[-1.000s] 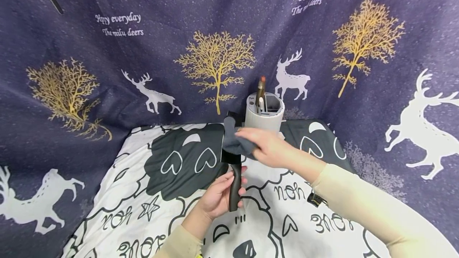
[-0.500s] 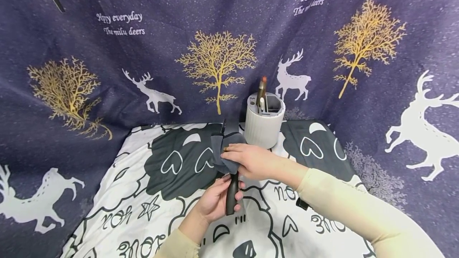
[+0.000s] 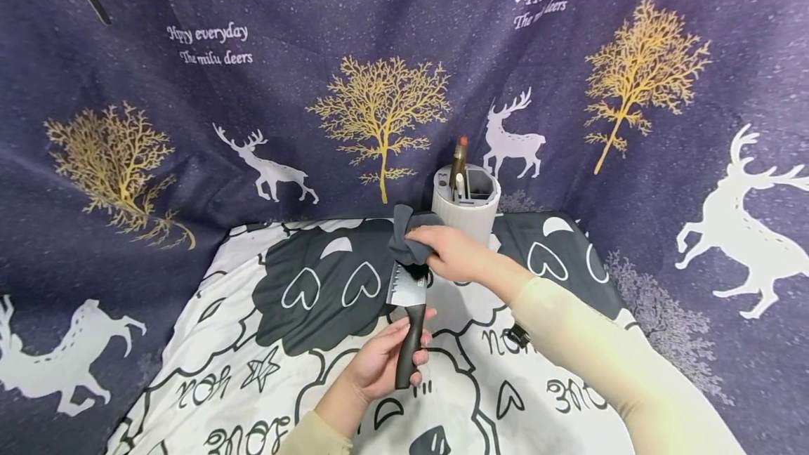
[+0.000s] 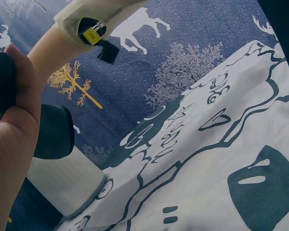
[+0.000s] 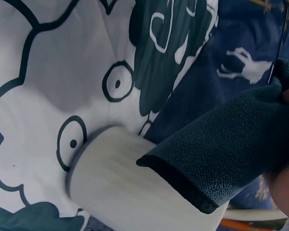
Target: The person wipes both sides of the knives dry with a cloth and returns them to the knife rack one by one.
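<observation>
My left hand [image 3: 379,360] grips the black handle of a broad-bladed kitchen knife [image 3: 407,292], whose blade points away from me. A dark grey-blue cloth [image 3: 409,236] is folded over the far part of the blade, hiding the tip. My right hand [image 3: 466,255] pinches this cloth around the blade. In the left wrist view, the left hand [image 4: 14,139] is curled round the dark handle, with the cloth [image 4: 55,132] beyond it. Fleecy fabric fills much of the right wrist view, where the cloth [image 5: 221,144] hangs from the right hand [image 5: 285,197].
Just behind the right hand stands a white ribbed, round holder [image 3: 464,213] with a few upright items in its slots, one tipped orange. Under everything lies a black-and-white printed cover [image 3: 303,371]. A dark blue curtain [image 3: 253,104] with deer and trees hangs behind.
The right hand slid the cloth down the blade toward the handle, then back up toward the tip. The blade's lower part now shows, bright. The left hand keeps its grip and has shifted slightly nearer.
</observation>
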Demonstrator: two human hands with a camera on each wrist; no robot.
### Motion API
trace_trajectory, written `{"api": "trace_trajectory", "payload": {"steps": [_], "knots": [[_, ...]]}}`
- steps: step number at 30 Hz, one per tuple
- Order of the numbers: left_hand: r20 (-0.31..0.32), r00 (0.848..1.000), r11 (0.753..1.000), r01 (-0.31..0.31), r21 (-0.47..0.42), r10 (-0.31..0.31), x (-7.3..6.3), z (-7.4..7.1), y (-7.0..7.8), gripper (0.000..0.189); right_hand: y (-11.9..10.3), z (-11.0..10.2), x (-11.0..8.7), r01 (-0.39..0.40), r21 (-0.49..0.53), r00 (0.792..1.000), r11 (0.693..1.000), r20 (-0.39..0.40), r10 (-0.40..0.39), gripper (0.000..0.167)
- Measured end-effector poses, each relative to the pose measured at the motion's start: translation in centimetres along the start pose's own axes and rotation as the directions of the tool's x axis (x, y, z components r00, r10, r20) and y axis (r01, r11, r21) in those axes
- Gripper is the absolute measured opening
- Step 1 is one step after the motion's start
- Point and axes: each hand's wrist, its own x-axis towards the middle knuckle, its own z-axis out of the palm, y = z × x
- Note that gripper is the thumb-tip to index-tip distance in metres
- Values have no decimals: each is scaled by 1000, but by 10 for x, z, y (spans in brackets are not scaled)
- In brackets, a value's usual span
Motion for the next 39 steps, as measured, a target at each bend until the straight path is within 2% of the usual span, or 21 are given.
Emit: {"api": "trace_trajectory", "payload": {"steps": [5, 10, 16, 24, 28, 34, 39], "knots": [[2, 1000, 1000, 0, -18, 0, 0, 1, 0, 50, 9, 3, 6, -66, -4, 998, 998, -23, 66, 40], [9, 1000, 1000, 0, -24, 1, 0, -1, 1, 51, 2, 8, 5, -55, -9, 998, 998, -14, 55, 39], [-5, 1000, 999, -29, -18, 29, -1, -4, 7, 49, -20, 14, -2, 11, -15, 1000, 1000, 21, -11, 46], [0, 997, 997, -75, -17, 75, -3, -9, 11, 46, -53, 17, -14, 156, 21, 987, 988, 31, -157, 45], [2, 997, 997, -74, -5, 74, -5, -10, 11, 48, -64, 16, -22, 151, 5, 987, 988, 59, -151, 45], [-56, 998, 999, -25, 22, 26, -5, -8, 9, 43, -63, 16, -28, 101, -33, 994, 994, 54, -99, 48], [-9, 1000, 1000, -2, 27, 3, -1, -6, 7, 45, -44, 12, -23, 89, -4, 996, 996, 8, -89, 45]]}}
